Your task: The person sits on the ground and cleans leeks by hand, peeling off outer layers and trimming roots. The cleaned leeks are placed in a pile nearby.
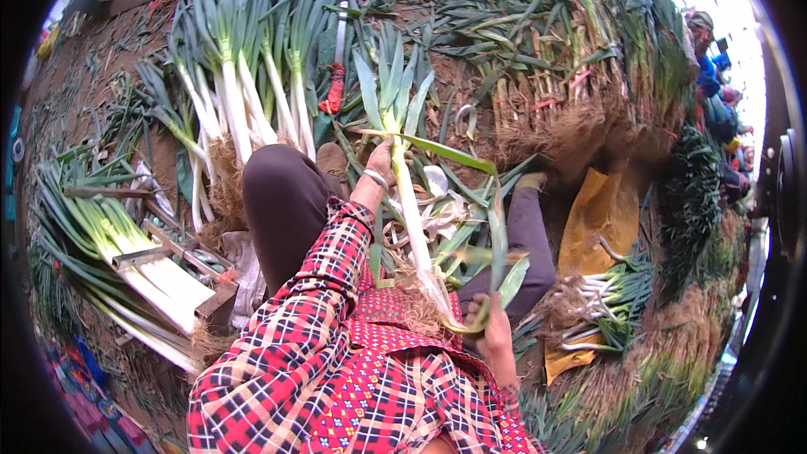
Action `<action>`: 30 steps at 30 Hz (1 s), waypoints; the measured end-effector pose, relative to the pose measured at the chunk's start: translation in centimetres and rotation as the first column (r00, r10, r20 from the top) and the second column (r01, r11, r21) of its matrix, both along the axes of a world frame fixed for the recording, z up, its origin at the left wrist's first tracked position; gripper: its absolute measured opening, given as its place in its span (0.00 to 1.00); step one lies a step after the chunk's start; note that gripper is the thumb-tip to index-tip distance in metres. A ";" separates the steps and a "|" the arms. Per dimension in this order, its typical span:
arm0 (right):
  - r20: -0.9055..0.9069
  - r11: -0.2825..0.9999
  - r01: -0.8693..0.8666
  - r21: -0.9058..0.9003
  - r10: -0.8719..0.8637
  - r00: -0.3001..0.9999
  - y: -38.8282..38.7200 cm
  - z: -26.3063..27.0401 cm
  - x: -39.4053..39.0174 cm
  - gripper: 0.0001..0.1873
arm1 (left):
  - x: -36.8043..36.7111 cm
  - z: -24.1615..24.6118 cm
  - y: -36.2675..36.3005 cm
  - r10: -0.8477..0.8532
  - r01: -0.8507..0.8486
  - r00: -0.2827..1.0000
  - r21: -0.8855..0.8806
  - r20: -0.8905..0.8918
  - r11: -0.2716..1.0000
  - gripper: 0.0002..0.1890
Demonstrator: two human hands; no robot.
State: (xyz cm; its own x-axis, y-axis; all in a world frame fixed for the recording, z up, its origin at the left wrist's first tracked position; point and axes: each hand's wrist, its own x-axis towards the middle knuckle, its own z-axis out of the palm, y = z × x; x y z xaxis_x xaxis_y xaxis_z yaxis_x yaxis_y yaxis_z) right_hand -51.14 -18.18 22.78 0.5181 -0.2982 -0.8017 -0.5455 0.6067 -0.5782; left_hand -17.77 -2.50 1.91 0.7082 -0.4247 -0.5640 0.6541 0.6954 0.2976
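My left hand [381,162], a bangle at its wrist, grips a large Welsh onion [408,202] just below its green leaves. The white stalk slants down towards my lap, and its bushy roots [419,309] lie over my apron. In my right hand [495,331] is a peeled outer leaf [516,280], still joined near the root end of the stalk. That strip's green upper part loops above the hand. Between my legs lie stripped white sheaths and leaves [441,217].
Cleaned onions [236,107] lean beside my left knee. A metal frame [142,256] holds more onions at left. Untrimmed, rooty bundles [555,88] stand at upper right. Small onions [596,302] lie on a yellow sack [596,221]. A red-wrapped blade [340,44] rests ahead. People [712,69] are at far right.
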 end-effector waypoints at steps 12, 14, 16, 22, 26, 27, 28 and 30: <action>-0.110 -0.006 -0.194 -0.981 0.841 0.530 2.5 -3.0 24.9 0.21 | -2.3 8.8 -2.0 -0.137 0.171 0.977 -0.219 0.163 0.961 0.18; -0.199 -0.039 -0.306 -0.951 0.836 0.511 2.6 -2.9 25.7 0.18 | -2.3 8.6 -1.7 -0.140 0.182 0.971 -0.222 0.194 0.958 0.17; -0.315 -0.110 -0.429 -0.897 0.839 0.443 2.5 -3.1 26.0 0.16 | -2.4 7.4 -1.4 -0.109 0.153 0.968 -0.190 0.224 0.970 0.18; -0.104 0.029 -0.267 -0.963 0.876 0.471 2.8 -3.0 23.0 0.11 | -2.4 5.0 -0.6 -0.077 0.105 0.991 -0.285 0.106 0.953 0.21; 0.146 0.173 0.038 -0.984 0.673 0.725 1.8 4.5 17.8 0.09 | -2.0 2.6 -0.1 -0.029 0.039 0.999 -0.334 0.034 0.942 0.21; 0.243 0.203 0.160 -0.966 0.507 0.827 0.8 5.2 17.0 0.09 | -1.9 1.9 -0.1 -0.036 0.044 0.999 -0.345 0.031 0.938 0.21; 0.184 0.148 0.139 -0.979 0.353 0.917 -1.2 4.8 16.3 0.09 | -2.1 3.1 -0.7 -0.113 0.107 0.994 -0.345 0.001 0.933 0.21; 0.113 0.104 0.093 -0.990 0.200 0.973 -4.9 1.2 15.8 0.12 | -2.8 4.7 -2.0 -0.050 0.017 0.996 -0.375 -0.078 0.927 0.21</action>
State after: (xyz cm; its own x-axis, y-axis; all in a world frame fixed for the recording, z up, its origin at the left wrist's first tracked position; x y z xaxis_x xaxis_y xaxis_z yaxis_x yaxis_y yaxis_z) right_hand -35.30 -23.08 24.02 0.6446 -0.7086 0.2872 -0.3532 -0.6091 -0.7101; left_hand -20.57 -4.48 6.59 0.6463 -0.6389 -0.4173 0.6904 0.7225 -0.0370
